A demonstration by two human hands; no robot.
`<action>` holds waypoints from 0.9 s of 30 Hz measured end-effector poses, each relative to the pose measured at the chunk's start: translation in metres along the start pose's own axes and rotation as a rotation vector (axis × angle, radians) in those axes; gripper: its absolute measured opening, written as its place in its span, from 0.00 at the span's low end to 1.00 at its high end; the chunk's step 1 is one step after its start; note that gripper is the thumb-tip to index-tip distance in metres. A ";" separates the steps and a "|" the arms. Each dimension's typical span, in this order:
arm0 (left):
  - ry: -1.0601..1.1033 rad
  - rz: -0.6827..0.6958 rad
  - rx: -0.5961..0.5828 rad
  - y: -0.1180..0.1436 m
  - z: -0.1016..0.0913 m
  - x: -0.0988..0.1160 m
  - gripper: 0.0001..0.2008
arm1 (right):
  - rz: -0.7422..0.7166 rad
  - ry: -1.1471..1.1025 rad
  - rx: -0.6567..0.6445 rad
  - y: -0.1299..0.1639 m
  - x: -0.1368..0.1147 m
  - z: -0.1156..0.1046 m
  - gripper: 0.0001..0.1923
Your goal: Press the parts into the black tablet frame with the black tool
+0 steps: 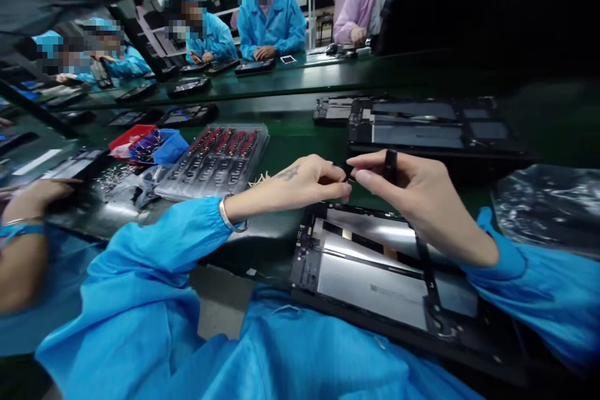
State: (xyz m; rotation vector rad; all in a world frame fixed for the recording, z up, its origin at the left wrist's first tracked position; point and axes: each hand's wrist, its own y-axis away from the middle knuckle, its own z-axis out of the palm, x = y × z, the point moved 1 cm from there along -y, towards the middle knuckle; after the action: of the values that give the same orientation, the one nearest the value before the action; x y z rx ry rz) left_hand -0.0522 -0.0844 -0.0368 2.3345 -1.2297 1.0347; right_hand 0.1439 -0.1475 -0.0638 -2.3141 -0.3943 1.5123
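Note:
My left hand [319, 181] is closed in a pinch on a small dark part [347, 174] whose kind I cannot make out. Facing it, my right hand [412, 190] has thumb and forefinger brought together at the same part. A short black stick-like tool [390, 165] pokes up from between my right fingers; its lower end is hidden. Beneath both hands lies an opened tablet-like device [370, 287], with silvery panels in a black frame. My right wrist covers some of its far edge.
Farther back lie another opened device [417, 134] and a clear plastic bag [548, 206]. To the left are a clear tray [210, 162] of small parts, a blue bin [162, 149] and a red bin [126, 140]. A neighbour's arm [28, 231] reaches in at left; co-workers sit opposite.

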 end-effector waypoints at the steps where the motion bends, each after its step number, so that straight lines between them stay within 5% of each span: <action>1: -0.054 -0.005 -0.044 -0.001 -0.002 0.001 0.16 | -0.029 0.008 -0.015 0.000 -0.001 -0.001 0.08; 6: -0.148 0.099 -0.096 -0.002 -0.001 -0.004 0.15 | -0.047 -0.012 -0.012 0.001 -0.002 0.002 0.06; 9: -0.327 0.332 0.253 0.004 0.002 -0.005 0.24 | 0.068 -0.156 0.004 0.001 -0.002 0.002 0.06; 11: -0.593 0.495 0.491 0.008 0.006 -0.001 0.15 | 0.127 -0.247 0.008 0.001 -0.002 0.003 0.09; 13: -0.843 0.611 0.592 0.010 0.012 0.004 0.08 | 0.138 -0.294 0.021 0.002 -0.004 0.004 0.11; 17: -1.059 0.639 0.673 0.009 0.018 0.011 0.06 | 0.108 -0.281 0.045 0.006 -0.008 0.005 0.12; 27: -1.127 0.583 0.651 0.009 0.022 0.019 0.13 | 0.067 -0.165 0.018 0.010 -0.019 0.005 0.14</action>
State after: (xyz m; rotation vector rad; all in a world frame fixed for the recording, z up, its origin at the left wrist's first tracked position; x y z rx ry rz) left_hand -0.0418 -0.1135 -0.0389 3.3291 -2.3313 0.0951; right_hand 0.1318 -0.1635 -0.0542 -2.2168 -0.3472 1.7384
